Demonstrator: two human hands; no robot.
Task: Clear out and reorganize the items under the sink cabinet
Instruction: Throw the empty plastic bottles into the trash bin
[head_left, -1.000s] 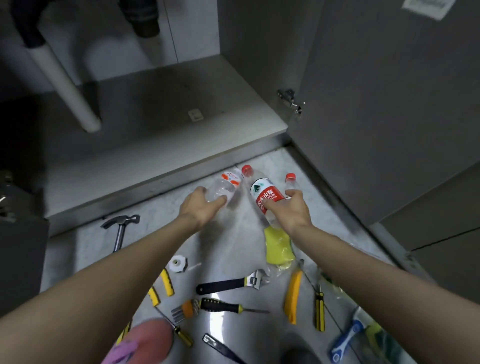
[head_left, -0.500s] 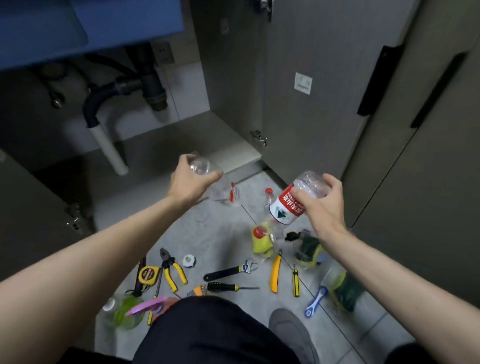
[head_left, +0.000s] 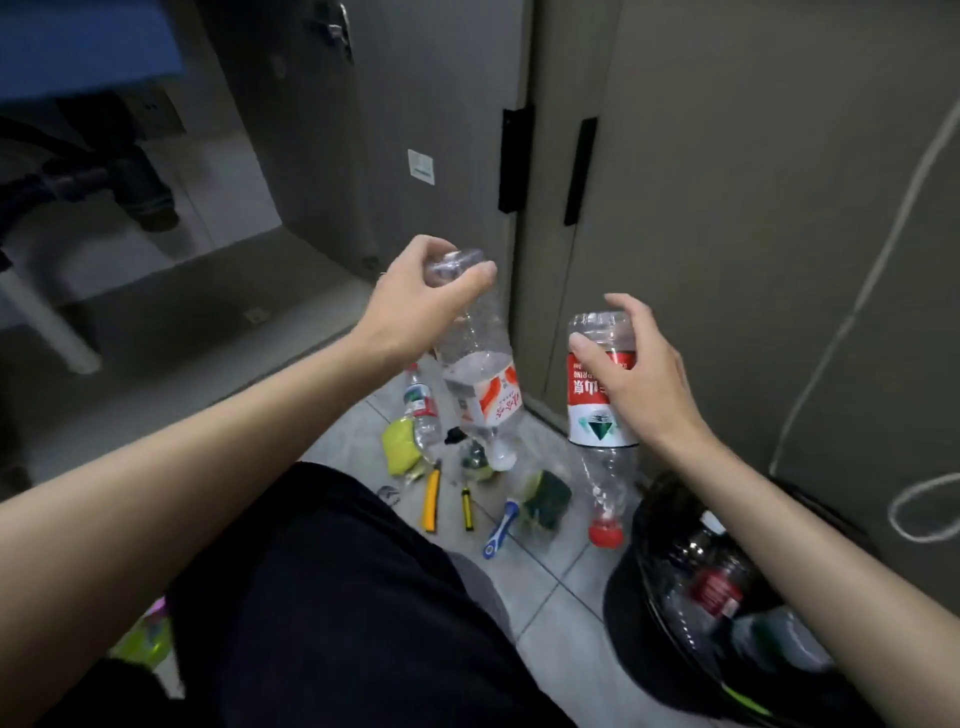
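Now both bottles are off the floor: left hand (head_left: 415, 306) grips the orange-labelled bottle (head_left: 480, 384), right hand (head_left: 631, 379) the red-labelled bottle (head_left: 597, 410), above the bin (head_left: 675, 597) at five o'clock, likely discarding.

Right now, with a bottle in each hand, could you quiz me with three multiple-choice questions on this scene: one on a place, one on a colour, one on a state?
1. Where is the black bin?
A. Inside the cabinet
B. On the floor below the right hand
C. Hung on the door

2. What colour is the cap of the bottle in the right hand?
A. Red
B. Blue
C. White

3. How are the two held bottles oriented?
A. Upright
B. Lying flat
C. Upside down

Answers:
1. B: the black bin sits on the floor under the right hand.
2. A: the cap is red.
3. C: the left hand grips its bottle by the base and the right-hand bottle hangs cap downward.
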